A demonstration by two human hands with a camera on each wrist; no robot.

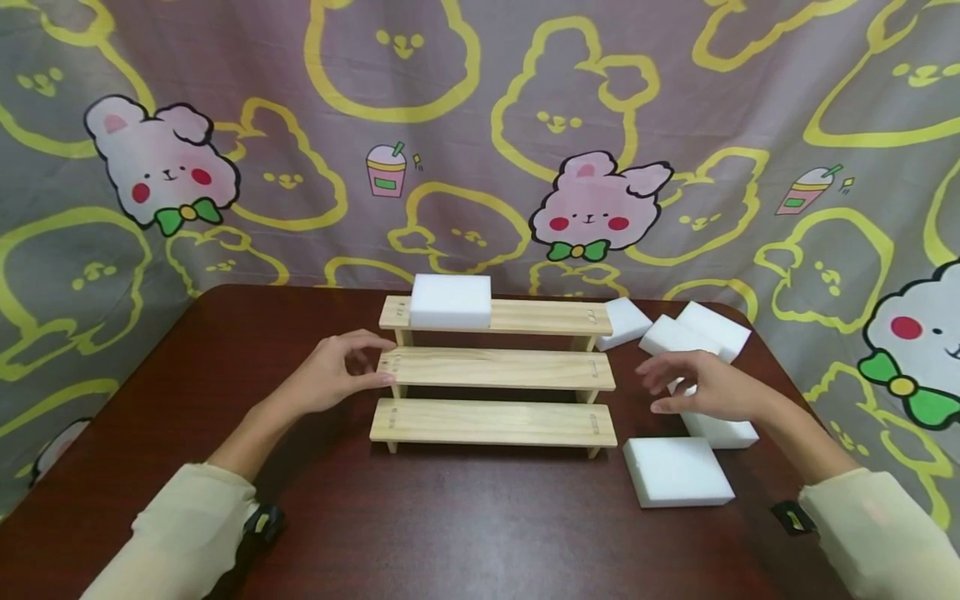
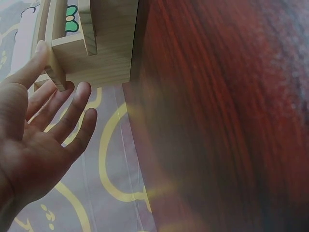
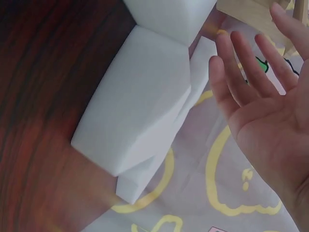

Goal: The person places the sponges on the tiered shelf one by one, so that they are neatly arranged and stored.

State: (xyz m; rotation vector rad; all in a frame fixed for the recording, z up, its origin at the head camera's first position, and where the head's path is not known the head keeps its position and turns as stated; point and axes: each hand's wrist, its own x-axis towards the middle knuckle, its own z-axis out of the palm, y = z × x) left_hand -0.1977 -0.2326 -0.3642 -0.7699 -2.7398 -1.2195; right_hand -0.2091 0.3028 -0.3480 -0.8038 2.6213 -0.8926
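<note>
A three-tier wooden stand (image 1: 495, 421) is on the table. My left hand (image 1: 330, 375) is at the left end of its middle tier, thumb at the front edge and forefinger at the back; in the left wrist view the thumb (image 2: 34, 65) lies against the board's end, the other fingers loose. One white foam block (image 1: 450, 302) lies on the left part of the top tier. My right hand (image 1: 708, 385) hovers over white foam blocks right of the stand, fingers loosely bent and holding nothing. In the right wrist view the palm is bare beside a foam block (image 3: 140, 92).
Several white foam blocks lie right of the stand, the nearest block (image 1: 678, 471) flat by itself and others overlapping behind. The dark reddish wooden table (image 1: 450, 533) reaches back to a patterned curtain (image 1: 465, 167). Black bands show near both sleeves.
</note>
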